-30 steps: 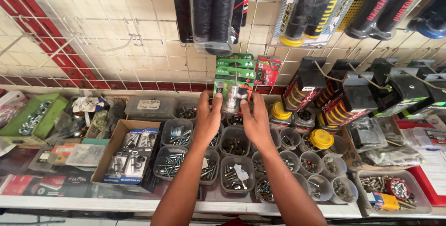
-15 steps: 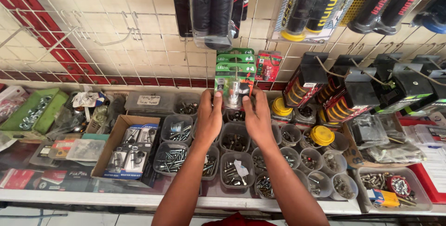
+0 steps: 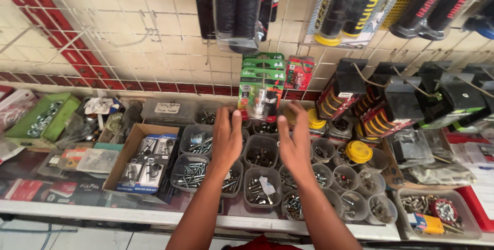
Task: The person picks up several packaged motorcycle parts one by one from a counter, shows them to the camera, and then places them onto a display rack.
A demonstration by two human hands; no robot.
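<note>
Green bulb packs (image 3: 263, 83) just above both open hands (image 3: 228, 139).

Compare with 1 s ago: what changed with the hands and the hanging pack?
Both hands have drawn back down from the hanging green blister pack: left hand and right hand now sit open just below it, no longer gripping. The pack stays on its hook; the screw bins are unmoved.

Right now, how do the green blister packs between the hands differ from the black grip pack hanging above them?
The green blister packs are small, on green backing cards, and hang low on the wall grid, between the left hand and right hand. The black grip pack is larger, holds two long black cylinders in clear plastic, and hangs higher, out of both hands' reach here. Both hang from the same tiled wall's wire grid.
</note>
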